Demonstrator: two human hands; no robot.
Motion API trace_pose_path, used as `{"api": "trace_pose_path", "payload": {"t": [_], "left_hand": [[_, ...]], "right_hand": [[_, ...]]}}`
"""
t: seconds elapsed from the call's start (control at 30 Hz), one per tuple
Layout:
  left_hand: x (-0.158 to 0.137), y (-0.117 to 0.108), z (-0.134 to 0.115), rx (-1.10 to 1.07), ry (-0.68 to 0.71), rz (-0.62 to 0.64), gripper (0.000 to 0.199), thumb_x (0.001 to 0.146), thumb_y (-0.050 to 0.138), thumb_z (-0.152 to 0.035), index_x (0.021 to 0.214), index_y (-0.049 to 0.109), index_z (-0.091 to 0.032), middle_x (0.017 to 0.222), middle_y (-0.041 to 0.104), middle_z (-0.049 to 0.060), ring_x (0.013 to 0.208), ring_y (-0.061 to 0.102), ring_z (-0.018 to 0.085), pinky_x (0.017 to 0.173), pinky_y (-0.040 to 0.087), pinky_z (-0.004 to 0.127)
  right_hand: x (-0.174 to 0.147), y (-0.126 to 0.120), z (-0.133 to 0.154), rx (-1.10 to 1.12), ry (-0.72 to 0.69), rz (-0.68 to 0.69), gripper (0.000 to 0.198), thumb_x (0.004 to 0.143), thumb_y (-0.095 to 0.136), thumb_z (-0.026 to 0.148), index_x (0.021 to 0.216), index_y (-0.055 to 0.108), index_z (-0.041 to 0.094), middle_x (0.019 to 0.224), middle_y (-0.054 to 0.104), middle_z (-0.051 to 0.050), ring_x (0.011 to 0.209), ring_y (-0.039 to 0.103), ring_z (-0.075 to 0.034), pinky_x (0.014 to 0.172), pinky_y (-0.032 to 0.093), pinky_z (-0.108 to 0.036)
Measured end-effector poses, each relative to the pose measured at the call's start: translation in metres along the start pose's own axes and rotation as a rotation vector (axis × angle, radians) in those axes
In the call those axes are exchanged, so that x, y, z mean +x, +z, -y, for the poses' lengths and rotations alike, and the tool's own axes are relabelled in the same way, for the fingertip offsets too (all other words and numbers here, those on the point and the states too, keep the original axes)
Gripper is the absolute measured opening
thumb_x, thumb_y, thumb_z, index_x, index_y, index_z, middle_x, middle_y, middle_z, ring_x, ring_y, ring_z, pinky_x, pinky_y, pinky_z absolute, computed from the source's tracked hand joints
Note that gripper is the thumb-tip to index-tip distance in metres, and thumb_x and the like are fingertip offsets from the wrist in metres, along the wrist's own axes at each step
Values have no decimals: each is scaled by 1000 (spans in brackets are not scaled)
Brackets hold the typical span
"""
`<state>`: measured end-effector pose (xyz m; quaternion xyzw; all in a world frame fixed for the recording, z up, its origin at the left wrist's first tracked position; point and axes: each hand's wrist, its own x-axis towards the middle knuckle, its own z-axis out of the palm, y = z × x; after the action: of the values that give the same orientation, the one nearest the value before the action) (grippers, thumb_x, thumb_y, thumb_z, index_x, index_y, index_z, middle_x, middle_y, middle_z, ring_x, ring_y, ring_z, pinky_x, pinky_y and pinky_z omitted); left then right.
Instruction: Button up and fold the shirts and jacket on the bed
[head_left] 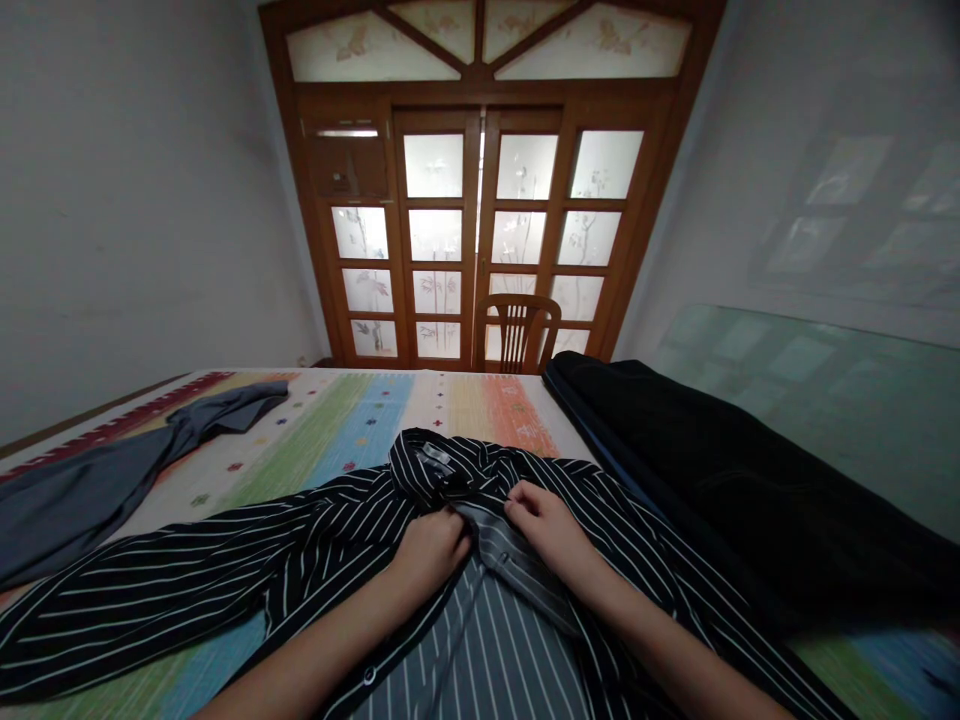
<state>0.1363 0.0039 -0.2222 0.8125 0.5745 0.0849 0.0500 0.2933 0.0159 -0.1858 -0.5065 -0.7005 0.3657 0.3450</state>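
Note:
A black shirt with white stripes (330,535) lies spread on the patterned cloth, its collar toward the far side and its front partly open, showing the greyer inner side. Just below the collar, my left hand (433,545) is closed on the left front edge of the shirt. My right hand (551,530) pinches the other front edge near the neck, a short way to the right. One sleeve stretches out to the left. A button shows on the front edge by my left forearm.
Grey garment (142,455) at the left; folded dark clothes (720,460) stacked at the right. Beneath them all runs a colourful striped cloth (300,440). Beyond its far edge stand a wooden chair (517,325) and glazed wooden doors (472,230). A pale glass panel (810,370) leans at the right wall.

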Motion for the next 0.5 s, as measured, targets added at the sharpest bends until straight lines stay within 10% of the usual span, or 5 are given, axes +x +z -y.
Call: {"api": "trace_pose_path", "payload": {"t": [0.17,0.5], "left_hand": [[2,3,1,-78,-64,22,21,74,37,-19,84,54,-13,90,60,11,83,55,22,70,41,30],[-13,-44,8,-610,-105,11,11,69,43,-22,60,45,-15,55,44,-4,53,42,9,51,31,21]], "right_hand": [[-1,1,5,316,179,146,10,64,43,25,57,42,17,52,39,5,50,37,-9,47,29,-19],[-8,1,10,327,84,212,8,64,44,22,57,44,17,53,40,5,51,37,-8,49,29,-19]]}}
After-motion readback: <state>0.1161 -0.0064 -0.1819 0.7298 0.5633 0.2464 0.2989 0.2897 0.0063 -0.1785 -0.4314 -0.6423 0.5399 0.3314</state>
